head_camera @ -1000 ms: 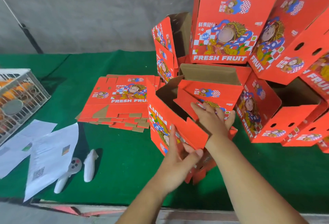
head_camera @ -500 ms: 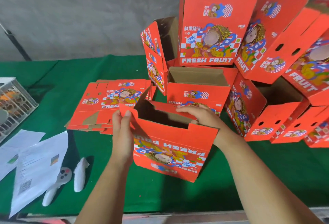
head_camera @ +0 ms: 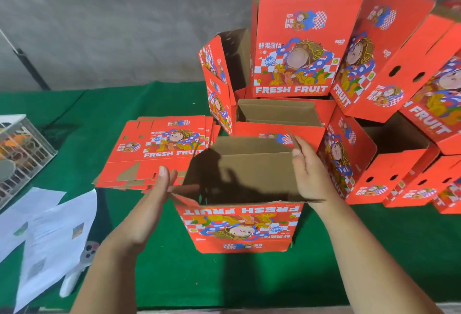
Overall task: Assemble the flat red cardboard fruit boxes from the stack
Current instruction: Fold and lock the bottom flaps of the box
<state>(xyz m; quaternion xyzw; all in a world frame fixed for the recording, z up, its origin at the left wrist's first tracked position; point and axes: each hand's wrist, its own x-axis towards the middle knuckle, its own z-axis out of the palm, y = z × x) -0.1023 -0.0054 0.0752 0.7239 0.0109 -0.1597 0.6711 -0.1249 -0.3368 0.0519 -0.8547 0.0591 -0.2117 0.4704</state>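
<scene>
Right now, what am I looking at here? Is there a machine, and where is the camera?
No machine: a person works with bare hands, filmed by a camera worn on the head, looking down. On the green table, the left hand and right hand steady an opened red box, its print upside down to us. Straight fingers lie against its sides. Behind lies the stack of flat boxes; finished boxes pile up at right. Papers lie at left.

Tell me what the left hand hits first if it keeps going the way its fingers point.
The left hand points up and away, its fingertips already over the near edge of the flat stack. Going on, it would likely meet that stack first, though its height above the stack is unclear.
</scene>
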